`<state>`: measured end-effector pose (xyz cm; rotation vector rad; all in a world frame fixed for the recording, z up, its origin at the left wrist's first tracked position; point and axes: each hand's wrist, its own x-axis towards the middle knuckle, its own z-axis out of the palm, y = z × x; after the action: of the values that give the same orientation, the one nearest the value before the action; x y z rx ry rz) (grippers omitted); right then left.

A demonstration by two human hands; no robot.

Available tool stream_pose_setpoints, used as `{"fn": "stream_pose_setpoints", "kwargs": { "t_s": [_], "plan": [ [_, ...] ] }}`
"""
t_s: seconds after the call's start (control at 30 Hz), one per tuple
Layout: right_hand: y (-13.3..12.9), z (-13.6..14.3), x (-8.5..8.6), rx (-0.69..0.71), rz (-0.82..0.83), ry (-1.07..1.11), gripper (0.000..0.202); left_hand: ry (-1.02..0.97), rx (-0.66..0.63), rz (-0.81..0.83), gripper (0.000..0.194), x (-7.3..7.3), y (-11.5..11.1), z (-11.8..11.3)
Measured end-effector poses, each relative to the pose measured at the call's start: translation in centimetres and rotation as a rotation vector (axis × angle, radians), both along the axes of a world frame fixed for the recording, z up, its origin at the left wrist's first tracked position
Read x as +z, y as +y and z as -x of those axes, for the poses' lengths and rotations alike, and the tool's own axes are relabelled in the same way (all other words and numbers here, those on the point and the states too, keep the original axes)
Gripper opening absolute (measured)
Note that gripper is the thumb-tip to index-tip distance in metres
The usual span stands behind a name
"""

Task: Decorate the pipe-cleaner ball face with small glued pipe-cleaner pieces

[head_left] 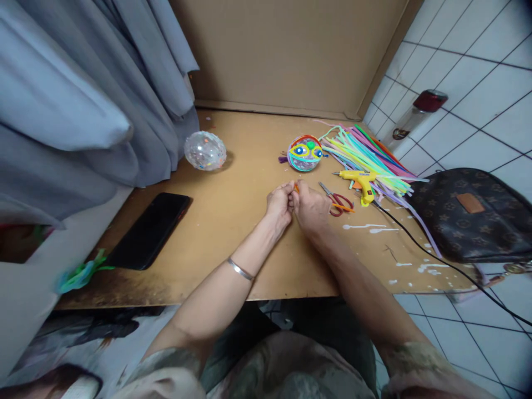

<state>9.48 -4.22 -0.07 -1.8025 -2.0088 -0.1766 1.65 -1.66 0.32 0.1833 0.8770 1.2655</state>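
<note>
My left hand (280, 200) and my right hand (312, 206) meet over the middle of the table, fingers closed together. Between them runs an orange pipe cleaner (344, 208); one end shows at the fingertips and the other sticks out past my right hand. Just right of that hand, partly covered, lie scissors (338, 200) with red handles. A clear ball (305, 153) decorated with coloured pipe cleaners and two eye shapes sits beyond my hands. To its right, a yellow glue gun (361, 182) rests on its side near the pipe cleaner bundle.
Many coloured pipe cleaners (369, 155) are heaped at the back right, beside a brown patterned bag (474, 216). A clear speckled ball (205, 151) stands back left near the grey curtain (103, 83). A black phone (149, 231) lies at the left. The glue gun's cord (432, 252) crosses the right side.
</note>
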Motion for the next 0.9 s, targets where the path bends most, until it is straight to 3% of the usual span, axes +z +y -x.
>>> {"fn": "stream_pose_setpoints", "kwargs": {
  "t_s": [0.2, 0.47, 0.67, 0.9],
  "plan": [
    [0.3, -0.9, 0.3, 0.006, 0.014, 0.012, 0.02, -0.026, -0.016, 0.017, 0.033, 0.0, -0.3, -0.3],
    [1.6, -3.0, 0.1, 0.097, -0.004, 0.131, 0.018, -0.055, -0.139, 0.021, 0.026, 0.3, 0.1, 0.3],
    [3.0, -4.4, -1.0, 0.204, -0.034, 0.459, 0.02, 0.026, -0.195, -0.049, 0.028, 0.5, 0.5, 1.1],
    [3.8, -5.1, -1.4, 0.416, 0.05, 0.825, 0.022, 0.264, -0.367, -0.293, 0.029, 0.6, 1.0, 3.1]
  ]
}}
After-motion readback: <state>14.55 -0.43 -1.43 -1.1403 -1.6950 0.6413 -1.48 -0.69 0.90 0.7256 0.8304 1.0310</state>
